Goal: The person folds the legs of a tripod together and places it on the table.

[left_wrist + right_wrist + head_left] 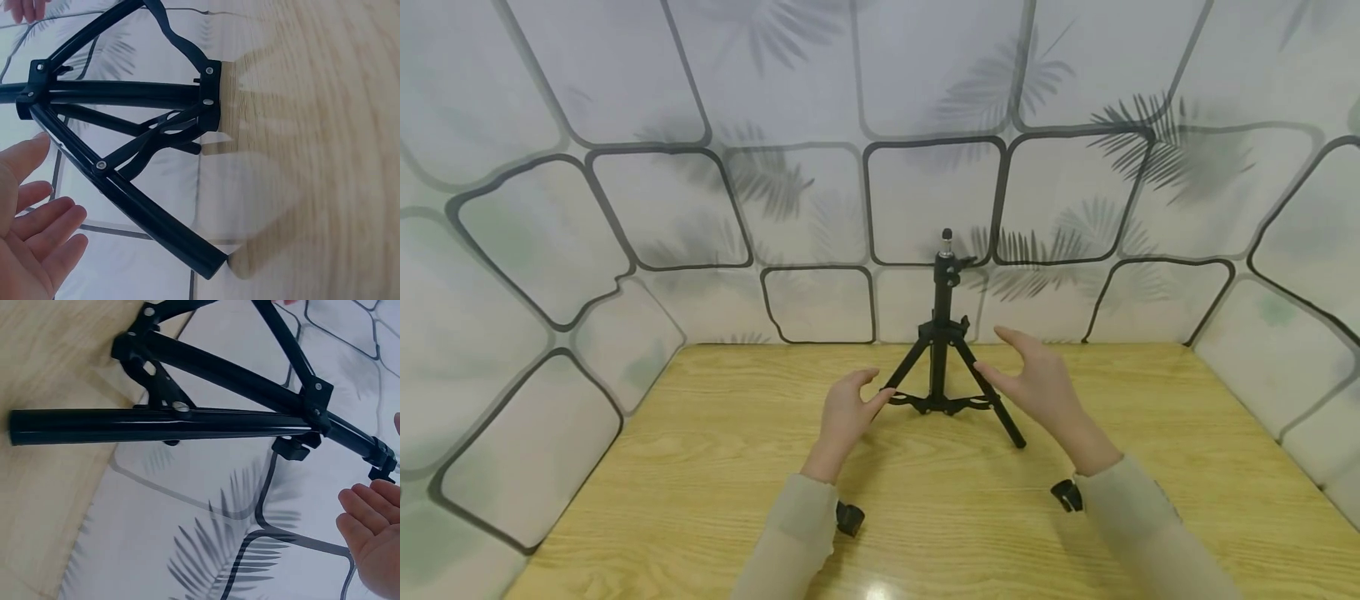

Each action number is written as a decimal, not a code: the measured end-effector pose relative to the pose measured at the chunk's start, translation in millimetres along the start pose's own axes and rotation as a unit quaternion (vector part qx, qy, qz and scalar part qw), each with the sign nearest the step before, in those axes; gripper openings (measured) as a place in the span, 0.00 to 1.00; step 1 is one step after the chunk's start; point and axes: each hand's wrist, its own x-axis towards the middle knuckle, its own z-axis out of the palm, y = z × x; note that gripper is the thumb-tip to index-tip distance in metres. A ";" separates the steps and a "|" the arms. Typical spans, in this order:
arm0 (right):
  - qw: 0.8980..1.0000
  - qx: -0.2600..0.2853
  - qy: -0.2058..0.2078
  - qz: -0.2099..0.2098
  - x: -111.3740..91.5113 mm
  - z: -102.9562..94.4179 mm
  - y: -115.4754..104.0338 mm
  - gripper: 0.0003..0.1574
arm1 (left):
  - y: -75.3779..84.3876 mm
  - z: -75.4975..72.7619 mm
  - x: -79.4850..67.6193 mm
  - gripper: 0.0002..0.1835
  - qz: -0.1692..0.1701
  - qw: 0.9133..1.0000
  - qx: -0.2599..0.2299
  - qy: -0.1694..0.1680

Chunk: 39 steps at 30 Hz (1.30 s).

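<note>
A small black tripod stand [938,371] stands upright on the wooden table with its legs spread. A silver stud with a dark tip tops its short column. Beside the stand's left leg is my left hand [844,417], fingers loosely bent and holding nothing. In the left wrist view its thumb lies close to a tripod leg [162,222]; whether they touch I cannot tell. My right hand [1041,387] is to the right of the stand, thumb and fingers apart. The right wrist view shows that palm [378,550] facing the stand, with nothing in it.
The wood-grain table [700,467] reaches back to a pale wall covering [820,208] with dark outlines and leaf prints, which also encloses both sides. Black wrist-worn pieces show below the left sleeve [850,519] and the right sleeve [1067,496].
</note>
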 end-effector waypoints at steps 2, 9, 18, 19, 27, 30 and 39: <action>1.000 0.014 0.003 -0.002 6.0 -1.5 -0.9 0.34 | -1.3 0.9 0.7 0.24 -0.013 1.000 -0.027 -0.007; 0.998 0.044 0.035 -0.023 29.2 -6.8 -4.5 0.31 | -4.7 4.4 2.6 0.23 -0.033 0.996 -0.083 -0.020; 0.997 0.075 0.023 0.015 58.6 -13.6 -7.6 0.29 | -6.4 7.1 5.3 0.18 -0.051 0.993 -0.095 -0.043; 0.996 0.080 0.022 0.020 62.2 -14.3 -7.4 0.29 | -6.8 7.4 5.8 0.17 -0.050 0.993 -0.093 -0.045; 0.989 0.133 -0.009 0.068 90.3 -19.3 -11.3 0.34 | -7.8 7.0 8.5 0.14 -0.050 0.995 -0.074 -0.053; 0.985 0.155 -0.023 0.078 99.0 -17.7 -13.7 0.36 | -8.3 7.4 8.9 0.15 -0.055 0.995 -0.068 -0.054; 0.974 0.184 -0.055 0.117 113.6 -10.5 -18.2 0.37 | -9.0 10.4 8.5 0.15 -0.070 0.993 -0.073 -0.057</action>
